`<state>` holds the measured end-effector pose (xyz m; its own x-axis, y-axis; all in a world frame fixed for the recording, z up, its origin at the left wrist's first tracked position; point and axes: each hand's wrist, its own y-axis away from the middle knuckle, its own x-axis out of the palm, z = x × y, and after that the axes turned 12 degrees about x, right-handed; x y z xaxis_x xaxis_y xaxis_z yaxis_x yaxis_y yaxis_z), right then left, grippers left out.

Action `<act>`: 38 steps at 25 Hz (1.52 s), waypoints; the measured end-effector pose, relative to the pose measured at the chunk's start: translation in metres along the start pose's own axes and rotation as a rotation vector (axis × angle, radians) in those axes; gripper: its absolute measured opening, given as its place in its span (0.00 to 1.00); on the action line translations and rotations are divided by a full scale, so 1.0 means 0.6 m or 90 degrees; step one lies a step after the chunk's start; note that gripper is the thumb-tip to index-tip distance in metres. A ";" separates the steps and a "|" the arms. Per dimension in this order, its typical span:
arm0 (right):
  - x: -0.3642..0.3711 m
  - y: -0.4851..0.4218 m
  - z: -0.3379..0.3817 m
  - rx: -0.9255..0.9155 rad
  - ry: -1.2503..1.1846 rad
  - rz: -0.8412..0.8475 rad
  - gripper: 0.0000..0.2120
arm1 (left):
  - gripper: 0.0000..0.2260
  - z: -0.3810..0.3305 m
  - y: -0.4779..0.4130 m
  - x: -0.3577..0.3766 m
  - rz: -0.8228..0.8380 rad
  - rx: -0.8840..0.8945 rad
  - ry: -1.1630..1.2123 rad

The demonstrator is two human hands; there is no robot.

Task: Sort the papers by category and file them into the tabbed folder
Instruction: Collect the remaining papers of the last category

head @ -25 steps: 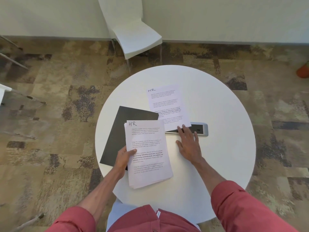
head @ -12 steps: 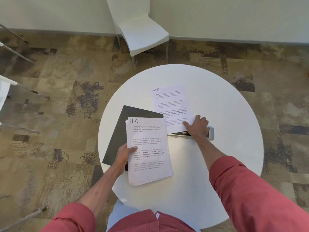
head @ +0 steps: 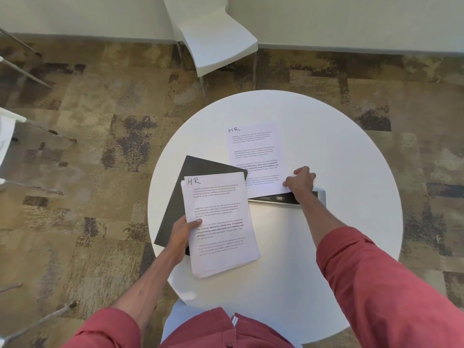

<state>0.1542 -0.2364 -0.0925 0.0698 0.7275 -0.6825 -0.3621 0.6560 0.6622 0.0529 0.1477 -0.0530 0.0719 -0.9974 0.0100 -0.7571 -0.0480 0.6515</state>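
My left hand [head: 182, 231] grips the left edge of a stack of papers [head: 221, 224] whose top sheet is marked "HR"; the stack lies partly over a closed black folder [head: 198, 169] on the round white table [head: 339, 172]. A single sheet marked "HR" [head: 256, 156] lies flat farther back. My right hand [head: 300, 182] pinches that sheet's near right corner. The sheet's near edge overlaps a phone [head: 286, 198] with a silver rim.
A white chair [head: 216, 38] stands beyond the table by the wall. Metal chair legs [head: 27, 71] show at the left over patterned carpet. The table's near edge is close to my body.
My right hand moved from flat on the table near the phone, forward and right, and closed on the lone sheet's near corner. My left hand kept its hold on the stack.
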 end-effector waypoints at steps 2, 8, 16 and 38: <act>-0.002 0.001 -0.009 -0.023 -0.013 -0.009 0.24 | 0.13 0.001 0.001 0.003 0.002 -0.001 -0.001; 0.016 0.035 -0.019 -0.084 0.157 -0.050 0.39 | 0.13 0.004 0.008 0.010 0.010 -0.006 -0.006; 0.013 0.033 -0.011 -0.060 0.195 -0.017 0.41 | 0.13 0.005 0.019 0.017 0.012 -0.013 0.001; -0.098 -0.002 -0.178 -0.020 -0.032 0.171 0.18 | 0.12 0.013 0.033 0.039 0.046 -0.005 -0.034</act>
<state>0.0514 -0.3014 -0.0859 0.0128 0.8837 -0.4678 -0.4026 0.4328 0.8066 0.0347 0.1227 -0.0457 -0.0172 -0.9997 0.0165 -0.7544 0.0238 0.6560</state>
